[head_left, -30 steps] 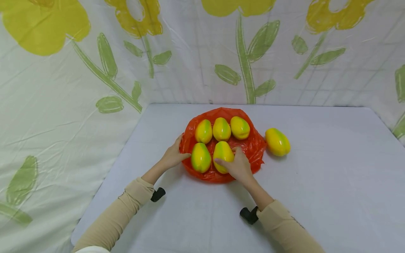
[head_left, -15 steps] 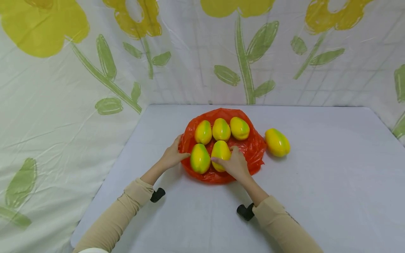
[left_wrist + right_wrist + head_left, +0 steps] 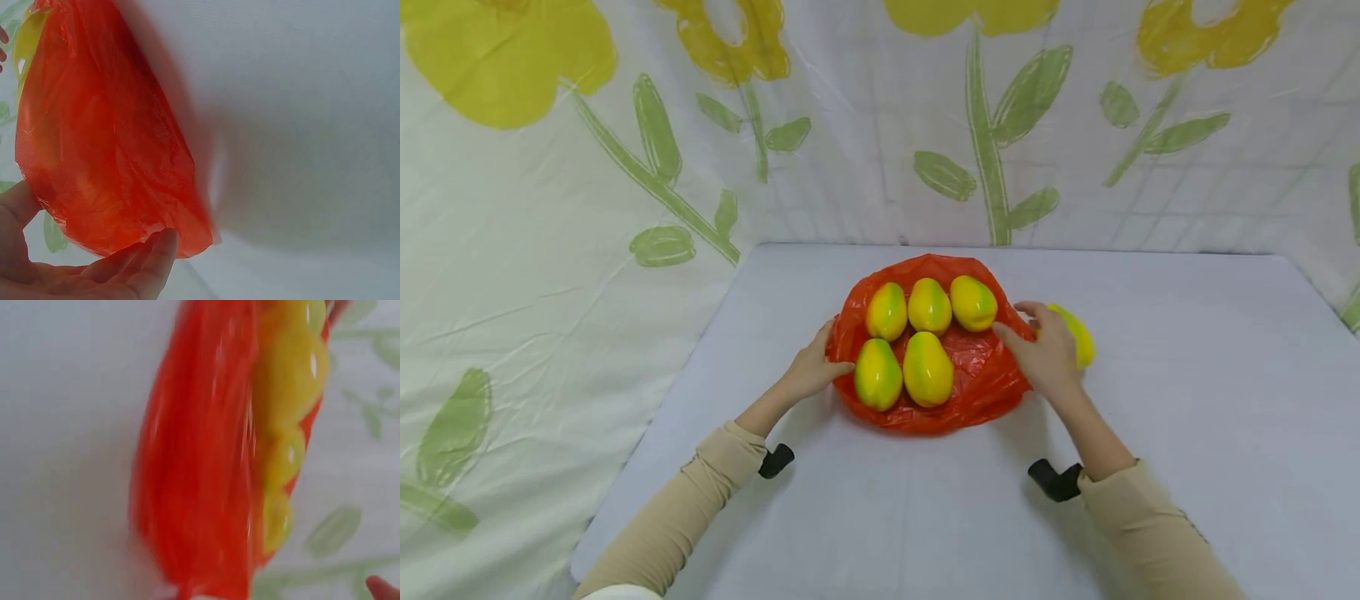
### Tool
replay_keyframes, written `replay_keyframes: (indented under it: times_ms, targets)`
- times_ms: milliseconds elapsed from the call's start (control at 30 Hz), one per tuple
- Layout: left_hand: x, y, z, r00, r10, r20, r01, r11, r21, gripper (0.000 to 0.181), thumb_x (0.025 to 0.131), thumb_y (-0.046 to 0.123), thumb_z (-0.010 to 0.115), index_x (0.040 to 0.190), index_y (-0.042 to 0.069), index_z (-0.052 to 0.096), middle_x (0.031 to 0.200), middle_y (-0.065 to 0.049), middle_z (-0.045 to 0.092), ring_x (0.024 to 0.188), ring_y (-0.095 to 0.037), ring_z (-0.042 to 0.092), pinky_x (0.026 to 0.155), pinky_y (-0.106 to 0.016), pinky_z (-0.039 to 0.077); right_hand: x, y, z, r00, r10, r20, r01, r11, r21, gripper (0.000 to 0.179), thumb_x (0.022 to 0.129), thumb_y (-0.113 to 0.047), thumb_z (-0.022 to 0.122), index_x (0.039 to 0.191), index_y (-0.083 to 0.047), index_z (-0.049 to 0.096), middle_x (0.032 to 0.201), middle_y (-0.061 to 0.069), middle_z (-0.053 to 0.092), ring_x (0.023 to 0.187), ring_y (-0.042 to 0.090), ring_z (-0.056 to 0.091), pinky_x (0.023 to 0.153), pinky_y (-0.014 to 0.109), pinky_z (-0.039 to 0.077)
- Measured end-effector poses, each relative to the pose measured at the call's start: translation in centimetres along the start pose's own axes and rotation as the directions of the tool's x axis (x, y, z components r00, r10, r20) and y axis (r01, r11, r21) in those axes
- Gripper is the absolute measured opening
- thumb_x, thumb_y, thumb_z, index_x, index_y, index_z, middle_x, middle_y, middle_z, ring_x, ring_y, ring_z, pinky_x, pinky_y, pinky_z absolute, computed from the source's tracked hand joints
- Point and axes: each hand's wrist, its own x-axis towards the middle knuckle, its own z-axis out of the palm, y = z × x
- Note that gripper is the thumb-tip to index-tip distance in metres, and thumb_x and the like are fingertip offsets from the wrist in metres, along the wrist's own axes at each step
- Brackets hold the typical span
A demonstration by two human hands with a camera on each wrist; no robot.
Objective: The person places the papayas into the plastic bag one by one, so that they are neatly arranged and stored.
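Note:
A red plastic bag (image 3: pixel 988 375) lies spread on the table, its mouth facing up. Inside it sit several yellow-green papayas (image 3: pixel 928 371), three behind and two in front. My left hand (image 3: pixel 808 367) holds the bag's left side, thumb at the rim and fingers against the outer plastic (image 3: pixel 112 137), as the left wrist view shows. At the bag's right rim, my right hand (image 3: pixel 1051 354) has its thumb and fingers spread, with nothing gripped. Another papaya (image 3: pixel 1082 342) lies outside the bag, partly hidden behind that hand. The right wrist view is blurred.
The white-covered table (image 3: pixel 1195 400) extends to the right of the loose papaya. A flower-printed curtain (image 3: pixel 850 125) hangs behind the table and along its left side. A black wrist camera (image 3: pixel 1054 481) juts out below the right wrist.
My right hand has let go of the front-right papaya, leaving it in the bag, and moved right to the bag's edge near the loose papaya. The left hand stays in place.

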Motion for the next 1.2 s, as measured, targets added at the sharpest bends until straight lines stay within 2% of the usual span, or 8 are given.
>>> replay_keyframes:
  times_ms: [67, 133, 267, 367, 467, 700, 967, 1200]
  targets:
    - [0.1, 0.0, 0.0, 1.000, 0.005, 0.000, -0.005, 1.000, 0.000, 0.082, 0.093, 0.022, 0.058, 0.155, 0.004, 0.009, 0.152, -0.023, 0.033, 0.132, -0.042, 0.040, 0.105, -0.056, 0.038, 0.9, 1.0, -1.8, 0.999, -0.003, -0.036, 0.001, 0.999, -0.052, 0.053, 0.095, -0.024, 0.057, 0.137, 0.006, 0.045, 0.140, 0.032, 0.039, 0.128, 0.048, 0.036, 0.104, 0.062, 0.033]
    - [0.2, 0.0, 0.0, 1.000, 0.004, -0.004, -0.004, 1.000, -0.001, 0.082, 0.092, 0.022, 0.058, 0.155, 0.005, 0.009, 0.152, -0.023, 0.033, 0.132, -0.042, 0.041, 0.104, -0.056, 0.038, 1.8, 2.2, -3.3, 1.000, -0.004, -0.031, 0.000, 0.991, -0.137, 0.055, 0.095, -0.021, 0.056, 0.138, 0.009, 0.042, 0.141, 0.036, 0.035, 0.129, 0.052, 0.033, 0.104, 0.064, 0.031]
    - [0.3, 0.0, 0.1, 1.000, 0.006, -0.018, -0.006, 1.000, 0.004, 0.080, 0.093, 0.021, 0.058, 0.155, 0.005, 0.010, 0.152, -0.022, 0.034, 0.131, -0.041, 0.042, 0.104, -0.055, 0.039, 2.9, 4.2, -4.9, 0.996, 0.044, 0.083, -0.018, 0.954, -0.301, 0.070, 0.092, -0.023, 0.057, 0.141, 0.018, 0.028, 0.141, 0.045, 0.022, 0.128, 0.060, 0.026, 0.103, 0.069, 0.028]
    - [0.3, 0.0, 0.1, 1.000, 0.009, -0.019, -0.009, 1.000, 0.005, 0.080, 0.093, 0.020, 0.057, 0.155, 0.004, 0.010, 0.152, -0.022, 0.034, 0.131, -0.041, 0.042, 0.104, -0.055, 0.039, 3.3, 5.1, -5.0, 0.983, 0.113, 0.148, -0.056, 0.936, -0.347, 0.078, 0.092, -0.025, 0.058, 0.142, 0.021, 0.020, 0.140, 0.048, 0.018, 0.126, 0.062, 0.025, 0.101, 0.070, 0.029]
    - [0.3, 0.0, 0.1, 1.000, 0.010, -0.014, -0.010, 1.000, 0.005, 0.080, 0.093, 0.020, 0.057, 0.155, 0.003, 0.010, 0.152, -0.023, 0.033, 0.131, -0.041, 0.042, 0.103, -0.055, 0.040, 3.4, 5.6, -4.8, 0.975, 0.151, 0.166, -0.086, 0.936, -0.342, 0.079, 0.092, -0.024, 0.057, 0.142, 0.021, 0.017, 0.139, 0.049, 0.020, 0.125, 0.061, 0.028, 0.100, 0.070, 0.031]
    - [0.2, 0.1, 0.1, 1.000, 0.005, -0.014, -0.005, 1.000, 0.008, 0.080, 0.093, 0.020, 0.057, 0.155, 0.003, 0.010, 0.152, -0.023, 0.033, 0.131, -0.042, 0.042, 0.103, -0.055, 0.040, 3.3, 5.9, -4.3, 0.970, 0.171, 0.175, -0.110, 0.944, -0.311, 0.075, 0.095, -0.026, 0.051, 0.143, 0.021, 0.017, 0.136, 0.045, 0.030, 0.120, 0.057, 0.037, 0.099, 0.066, 0.037]
    - [0.2, 0.2, 0.0, 1.000, 0.000, -0.020, 0.000, 1.000, 0.006, 0.078, 0.093, 0.020, 0.057, 0.155, 0.003, 0.012, 0.152, -0.022, 0.033, 0.132, -0.041, 0.041, 0.103, -0.056, 0.040, 3.5, 7.0, -4.2, 0.953, 0.256, 0.162, -0.217, 0.950, -0.225, 0.081, 0.095, -0.031, 0.050, 0.147, 0.016, 0.009, 0.145, 0.041, 0.022, 0.126, 0.055, 0.032, 0.102, 0.065, 0.035]
    - [-0.1, 0.1, -0.1, 1.000, -0.005, -0.023, 0.005, 1.000, 0.004, 0.078, 0.094, 0.019, 0.057, 0.154, 0.002, 0.011, 0.151, -0.023, 0.035, 0.132, -0.042, 0.041, 0.102, -0.056, 0.041, 3.7, 7.4, -4.1, 0.957, 0.265, 0.118, -0.236, 0.949, -0.209, 0.081, 0.094, -0.034, 0.054, 0.146, 0.014, 0.015, 0.144, 0.039, 0.027, 0.126, 0.054, 0.033, 0.101, 0.064, 0.036]
